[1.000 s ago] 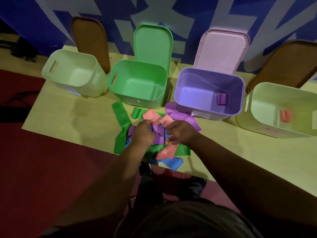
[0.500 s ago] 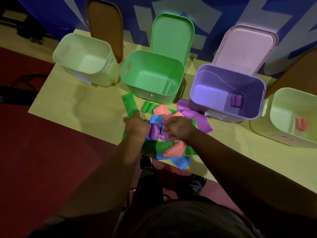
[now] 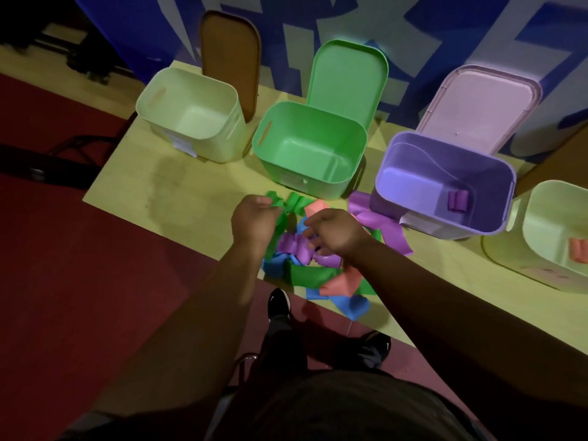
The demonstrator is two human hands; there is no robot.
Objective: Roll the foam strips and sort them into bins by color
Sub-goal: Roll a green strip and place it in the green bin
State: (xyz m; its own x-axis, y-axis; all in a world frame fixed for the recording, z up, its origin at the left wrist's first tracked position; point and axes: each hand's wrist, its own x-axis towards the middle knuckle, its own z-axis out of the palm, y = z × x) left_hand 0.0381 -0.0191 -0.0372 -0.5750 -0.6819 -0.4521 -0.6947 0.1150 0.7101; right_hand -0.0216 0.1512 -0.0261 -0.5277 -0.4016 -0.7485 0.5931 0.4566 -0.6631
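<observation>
Left hand (image 3: 254, 222) has shifted to the green strip (image 3: 276, 200), fingers curled round it. Right hand (image 3: 337, 232) is over the tabletop (image 3: 191, 192) pile, grip unclear. Roll tightly, edges aligned.

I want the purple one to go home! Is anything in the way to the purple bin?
Nothing visible blocks it. The purple bin stands open, its lid tipped up behind, with one purple roll inside. The right hand grips the purple strip nearby.
</observation>
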